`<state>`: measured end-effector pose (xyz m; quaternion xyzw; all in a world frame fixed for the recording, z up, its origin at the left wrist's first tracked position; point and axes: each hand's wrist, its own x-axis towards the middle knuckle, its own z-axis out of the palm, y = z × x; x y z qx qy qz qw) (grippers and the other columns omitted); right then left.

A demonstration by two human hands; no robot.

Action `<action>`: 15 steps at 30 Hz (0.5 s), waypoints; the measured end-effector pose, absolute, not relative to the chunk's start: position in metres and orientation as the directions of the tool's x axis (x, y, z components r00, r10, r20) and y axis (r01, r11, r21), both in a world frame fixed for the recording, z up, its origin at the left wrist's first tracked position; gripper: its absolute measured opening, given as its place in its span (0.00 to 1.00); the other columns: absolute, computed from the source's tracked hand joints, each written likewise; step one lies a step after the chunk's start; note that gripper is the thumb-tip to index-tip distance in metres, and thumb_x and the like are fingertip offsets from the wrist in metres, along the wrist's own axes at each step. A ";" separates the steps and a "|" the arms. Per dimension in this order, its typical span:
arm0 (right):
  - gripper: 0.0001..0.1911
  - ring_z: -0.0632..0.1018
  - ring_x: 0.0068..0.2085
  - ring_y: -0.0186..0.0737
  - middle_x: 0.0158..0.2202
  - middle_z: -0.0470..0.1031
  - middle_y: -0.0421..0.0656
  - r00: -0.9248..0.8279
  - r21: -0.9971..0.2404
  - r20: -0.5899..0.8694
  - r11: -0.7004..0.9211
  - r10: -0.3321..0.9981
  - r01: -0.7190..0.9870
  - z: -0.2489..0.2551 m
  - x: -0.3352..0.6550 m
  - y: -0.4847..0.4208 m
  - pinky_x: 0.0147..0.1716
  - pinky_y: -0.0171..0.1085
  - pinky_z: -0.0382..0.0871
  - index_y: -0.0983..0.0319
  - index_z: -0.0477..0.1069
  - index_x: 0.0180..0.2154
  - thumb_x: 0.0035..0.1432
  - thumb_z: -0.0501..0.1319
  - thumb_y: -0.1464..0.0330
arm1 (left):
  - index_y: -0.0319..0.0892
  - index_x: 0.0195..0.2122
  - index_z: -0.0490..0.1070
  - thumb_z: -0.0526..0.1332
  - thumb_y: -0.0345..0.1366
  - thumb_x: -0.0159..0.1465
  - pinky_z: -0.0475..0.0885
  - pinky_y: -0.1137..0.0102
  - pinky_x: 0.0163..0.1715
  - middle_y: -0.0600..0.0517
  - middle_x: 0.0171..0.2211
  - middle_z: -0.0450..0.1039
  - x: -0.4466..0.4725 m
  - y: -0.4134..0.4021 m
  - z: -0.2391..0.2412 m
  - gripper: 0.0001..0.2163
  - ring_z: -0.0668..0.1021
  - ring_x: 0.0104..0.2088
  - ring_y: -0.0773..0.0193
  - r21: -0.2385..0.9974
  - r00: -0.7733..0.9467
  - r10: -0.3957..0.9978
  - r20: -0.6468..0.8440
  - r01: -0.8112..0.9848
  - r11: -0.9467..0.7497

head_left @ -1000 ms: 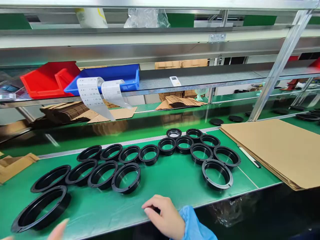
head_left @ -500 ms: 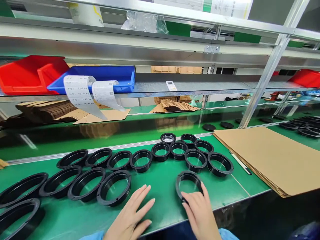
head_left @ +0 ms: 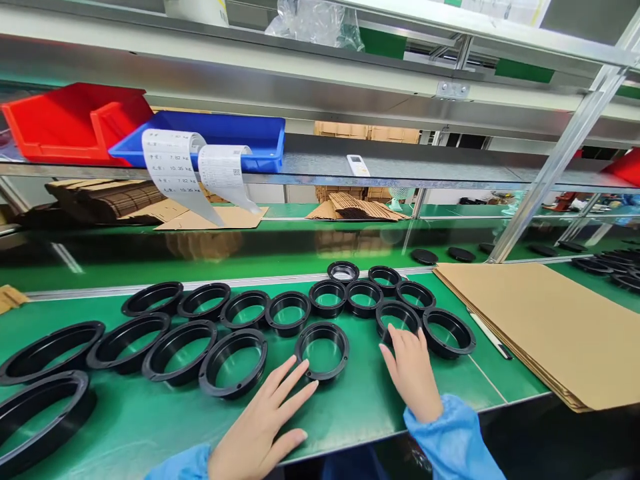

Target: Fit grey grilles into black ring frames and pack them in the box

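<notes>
My left hand (head_left: 270,423) is spread with its fingers apart. Its fingertips come up to the near left rim of a black ring (head_left: 344,353) on the green table; whether they touch it I cannot tell. Farther right, my right hand (head_left: 411,367) has its fingers over the near rim of another black ring (head_left: 387,310), the thumb outside the wall. That ring lies flat on the table and its front is partly hidden by the hand. A slightly larger-looking black ring (head_left: 205,387) stands left of my left hand.
Several more black rings (head_left: 470,347) lie in rows across the green table (head_left: 360,413). Flat cardboard sheets (head_left: 540,320) and a white pen-like stick (head_left: 490,333) are at right. Above, a shelf holds a red bin (head_left: 60,133) and a blue bin (head_left: 240,137) with paper strips.
The ring that my right hand held now lies farther left, near my left hand. My right hand has let it go and moved forward to another ring. The view has shifted slightly.
</notes>
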<state>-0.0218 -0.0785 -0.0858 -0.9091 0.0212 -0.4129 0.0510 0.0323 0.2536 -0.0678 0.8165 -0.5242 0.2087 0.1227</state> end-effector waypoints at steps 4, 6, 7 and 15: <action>0.15 0.75 0.44 0.44 0.42 0.74 0.46 0.704 -0.171 0.710 -0.970 0.000 0.173 -0.100 -0.030 -0.055 0.65 0.66 0.55 0.61 0.63 0.58 0.73 0.47 0.70 | 0.55 0.70 0.51 0.59 0.47 0.68 0.75 0.57 0.56 0.52 0.70 0.52 0.030 0.254 -0.069 0.31 0.61 0.69 0.46 -0.030 0.397 -0.799 0.451 -0.888 -0.459; 0.16 0.76 0.44 0.43 0.42 0.74 0.45 0.707 -0.190 0.706 -0.951 0.041 0.245 -0.099 -0.029 -0.037 0.65 0.67 0.55 0.60 0.63 0.58 0.72 0.47 0.72 | 0.55 0.70 0.50 0.59 0.47 0.69 0.75 0.57 0.56 0.51 0.70 0.53 0.030 0.255 -0.071 0.31 0.62 0.68 0.46 -0.057 0.384 -0.798 0.464 -0.886 -0.459; 0.16 0.76 0.44 0.44 0.42 0.74 0.45 0.709 -0.201 0.704 -0.942 0.050 0.267 -0.096 -0.028 -0.030 0.64 0.67 0.55 0.60 0.63 0.58 0.72 0.48 0.72 | 0.54 0.71 0.50 0.59 0.47 0.69 0.75 0.57 0.55 0.51 0.70 0.53 0.029 0.256 -0.072 0.31 0.62 0.68 0.47 -0.075 0.380 -0.794 0.474 -0.881 -0.466; 0.12 0.72 0.50 0.45 0.47 0.74 0.47 0.653 -0.250 0.754 -0.889 0.071 0.384 -0.030 -0.004 -0.010 0.64 0.62 0.56 0.61 0.68 0.52 0.70 0.53 0.69 | 0.51 0.69 0.58 0.57 0.46 0.68 0.79 0.64 0.49 0.52 0.67 0.62 0.043 0.260 -0.078 0.28 0.70 0.62 0.53 -0.234 0.231 -0.728 0.645 -0.848 -0.476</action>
